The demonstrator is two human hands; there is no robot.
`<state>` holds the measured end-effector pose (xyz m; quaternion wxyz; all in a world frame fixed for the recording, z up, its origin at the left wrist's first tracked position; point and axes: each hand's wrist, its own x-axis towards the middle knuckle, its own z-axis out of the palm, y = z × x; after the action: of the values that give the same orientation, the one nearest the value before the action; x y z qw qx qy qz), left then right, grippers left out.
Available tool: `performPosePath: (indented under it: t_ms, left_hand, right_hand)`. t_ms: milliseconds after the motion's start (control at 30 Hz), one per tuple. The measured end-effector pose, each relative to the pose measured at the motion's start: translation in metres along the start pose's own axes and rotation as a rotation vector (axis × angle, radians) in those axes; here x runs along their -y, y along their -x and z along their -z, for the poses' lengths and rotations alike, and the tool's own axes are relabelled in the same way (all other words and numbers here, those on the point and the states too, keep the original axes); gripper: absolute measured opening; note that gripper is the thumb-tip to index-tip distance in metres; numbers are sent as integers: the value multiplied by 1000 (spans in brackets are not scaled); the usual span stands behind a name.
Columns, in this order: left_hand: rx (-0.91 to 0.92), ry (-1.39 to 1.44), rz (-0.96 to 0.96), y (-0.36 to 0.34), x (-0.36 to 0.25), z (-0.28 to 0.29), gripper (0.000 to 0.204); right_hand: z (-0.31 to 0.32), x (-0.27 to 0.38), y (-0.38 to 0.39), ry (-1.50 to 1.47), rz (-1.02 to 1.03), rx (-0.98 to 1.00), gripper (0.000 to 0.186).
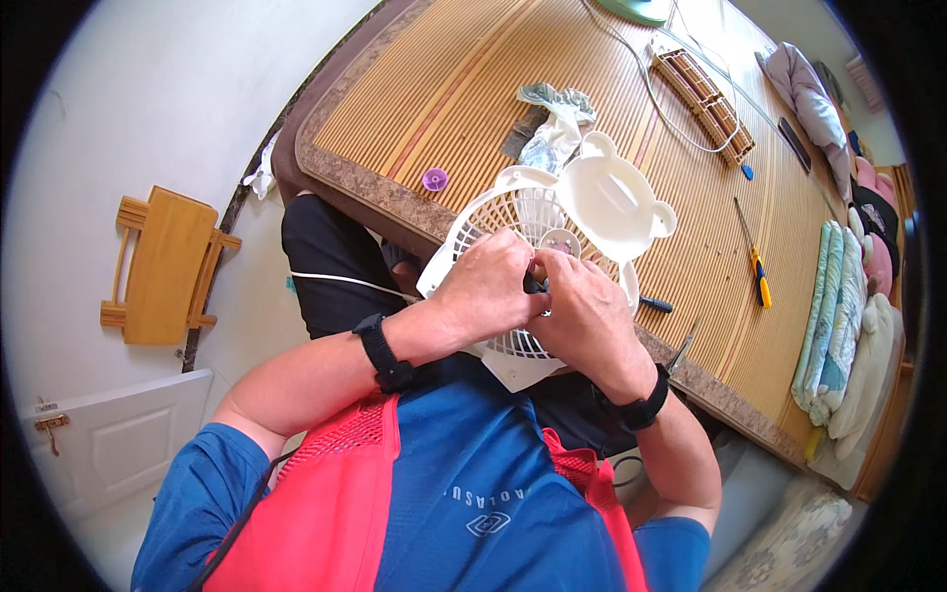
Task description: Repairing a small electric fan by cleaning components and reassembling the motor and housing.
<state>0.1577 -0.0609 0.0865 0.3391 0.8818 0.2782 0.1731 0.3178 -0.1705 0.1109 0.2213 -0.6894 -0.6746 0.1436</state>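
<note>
A white plastic fan housing (472,229) with a slotted grille rests over my lap, against the bed's edge. Above its middle, my left hand (490,284) and my right hand (590,314) meet with fingers pinched together. Something small and dark shows between the fingertips, mostly hidden, so its kind cannot be made out. Just behind my fingers, a small round part (560,240) sits at the housing's centre. A white bear-head-shaped plastic cover (614,197) lies against the housing's far right side. From the left, a white cord (345,281) runs across my thigh to the housing.
On the bamboo mat (395,109) lie a purple cap (434,180), a crumpled cloth (559,123), a yellow-handled screwdriver (759,276), a black-handled tool (655,305) and a rolled bamboo piece (702,94). Folded bedding (831,321) lines the right. A wooden stool (170,266) stands left.
</note>
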Motion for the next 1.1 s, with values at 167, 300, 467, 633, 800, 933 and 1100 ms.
performPosePath:
  t_ms: [167, 300, 467, 633, 800, 933, 1100]
  left_hand:
    - [55, 28, 3, 1, 1, 6, 37]
    - [130, 217, 145, 4, 0, 22, 37]
    - [259, 370, 249, 6, -1, 42, 47]
    - [219, 434, 122, 10, 18, 41, 53]
    - [356, 538, 135, 8, 30, 55, 55]
    - [230, 607, 114, 16, 31, 61, 49]
    - [-326, 280, -168, 18, 53, 92, 32]
  right_hand:
    - [1, 1, 0, 19, -51, 45, 38]
    - [2, 10, 2, 6, -58, 13, 47]
    - [1, 22, 0, 64, -99, 97, 57]
    - [-6, 31, -3, 125, -125, 91, 75]
    - [-10, 41, -9, 176, -136, 115, 84]
    - [-12, 37, -8, 221, -104, 111, 80]
    - [-9, 40, -1, 136, -187, 72, 74]
